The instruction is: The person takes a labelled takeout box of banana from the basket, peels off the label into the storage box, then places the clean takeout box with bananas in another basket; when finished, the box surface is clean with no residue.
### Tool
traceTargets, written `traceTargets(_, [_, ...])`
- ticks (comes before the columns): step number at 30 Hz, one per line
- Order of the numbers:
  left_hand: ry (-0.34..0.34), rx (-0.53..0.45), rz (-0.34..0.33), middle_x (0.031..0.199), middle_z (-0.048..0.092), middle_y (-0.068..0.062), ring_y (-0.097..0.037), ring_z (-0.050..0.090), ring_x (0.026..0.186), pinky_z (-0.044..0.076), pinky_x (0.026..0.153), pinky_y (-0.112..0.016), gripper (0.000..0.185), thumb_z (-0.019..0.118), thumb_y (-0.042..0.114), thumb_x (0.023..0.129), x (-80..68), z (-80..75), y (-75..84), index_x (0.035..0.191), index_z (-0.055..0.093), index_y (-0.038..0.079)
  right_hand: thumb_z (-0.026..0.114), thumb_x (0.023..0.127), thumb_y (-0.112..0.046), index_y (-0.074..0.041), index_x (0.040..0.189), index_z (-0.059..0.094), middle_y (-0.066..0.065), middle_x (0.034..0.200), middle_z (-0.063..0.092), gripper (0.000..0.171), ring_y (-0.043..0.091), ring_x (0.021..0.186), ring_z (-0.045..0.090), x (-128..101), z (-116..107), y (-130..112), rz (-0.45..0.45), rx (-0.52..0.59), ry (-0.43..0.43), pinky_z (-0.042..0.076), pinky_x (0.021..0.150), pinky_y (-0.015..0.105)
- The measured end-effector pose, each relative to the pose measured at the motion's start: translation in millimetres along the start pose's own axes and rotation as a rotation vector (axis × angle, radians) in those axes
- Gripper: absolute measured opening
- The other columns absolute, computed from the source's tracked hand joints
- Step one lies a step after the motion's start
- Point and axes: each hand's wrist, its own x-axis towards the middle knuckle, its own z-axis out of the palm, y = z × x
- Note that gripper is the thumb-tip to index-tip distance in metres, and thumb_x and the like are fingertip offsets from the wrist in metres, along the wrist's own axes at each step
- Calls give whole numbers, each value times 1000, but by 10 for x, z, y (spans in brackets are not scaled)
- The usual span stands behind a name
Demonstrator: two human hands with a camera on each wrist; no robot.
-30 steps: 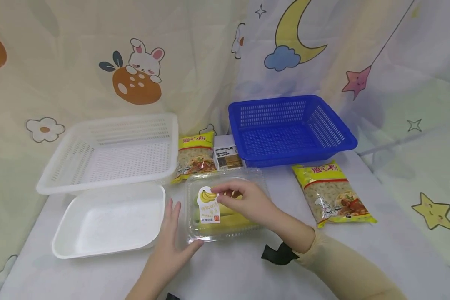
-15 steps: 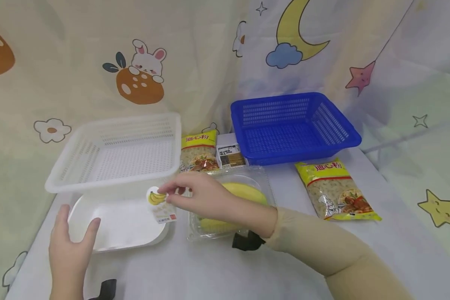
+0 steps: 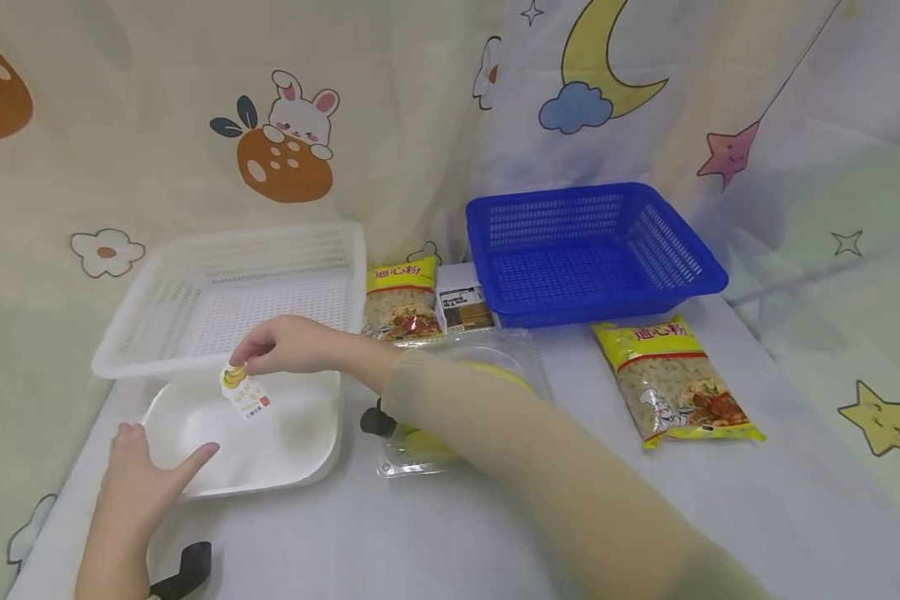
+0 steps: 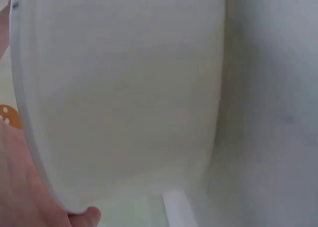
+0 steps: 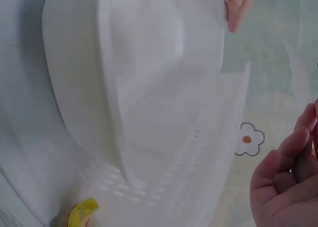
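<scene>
Above the white plastic tub (image 3: 300, 450), my right hand (image 3: 296, 343) pinches a small white tag with a banana picture (image 3: 244, 390) between thumb and fingertips. The tag tilts over the tub's interior. My left hand (image 3: 138, 483) is at the tub's near left corner, thumb reaching over the rim and fingers at its outer side. One fingertip (image 4: 92, 216) curls past the rim in the left wrist view. A clear plastic box (image 3: 412, 462) with yellow banana inside lies to the right, partly hidden beneath my right sleeve. In the right wrist view, my right fingers (image 5: 288, 172) show bent at the edge.
A white perforated basket (image 3: 150, 292) stands behind the tub. At the back right is a blue basket (image 3: 600, 308). One yellow pasta bag (image 3: 401, 300) and a small labelled pack (image 3: 467, 310) sit between the baskets; another pasta bag (image 3: 675, 387) lies at the right.
My right hand has lifted the banana tag off the clear box and carried it left over the tub. My left hand has moved from beside the box to the tub's left corner.
</scene>
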Motion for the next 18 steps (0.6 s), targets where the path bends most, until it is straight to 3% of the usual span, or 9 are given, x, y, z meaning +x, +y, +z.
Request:
traceTargets(3, [-5, 0, 36, 143, -16, -34, -48, -10, 133, 6, 104, -65, 105, 54, 52, 84, -19, -9, -48, 138, -9, -13, 59, 88, -22, -24, 105, 65, -17, 95, 63, 19, -6, 90, 53, 98, 57, 56, 13, -24, -57, 40, 77, 7])
traceTargets(9, [1, 24, 55, 144, -1, -35, -51, 5, 132, 13, 102, -65, 99, 53, 50, 85, -38, -44, -145, 142, -5, -6, 59, 88, -21, -24, 104, 66, -15, 95, 63, 18, -4, 91, 53, 169, 74, 163, 18, -31, -67, 41, 78, 10])
traceTargets(18, [79, 28, 110, 146, 6, -31, -52, 11, 131, 15, 101, -66, 95, 59, 43, 83, -72, 23, -358, 144, 1, -3, 58, 88, -19, -21, 108, 65, -12, 93, 62, 21, -1, 90, 53, 189, 111, 272, 2, -5, -69, 41, 76, 10])
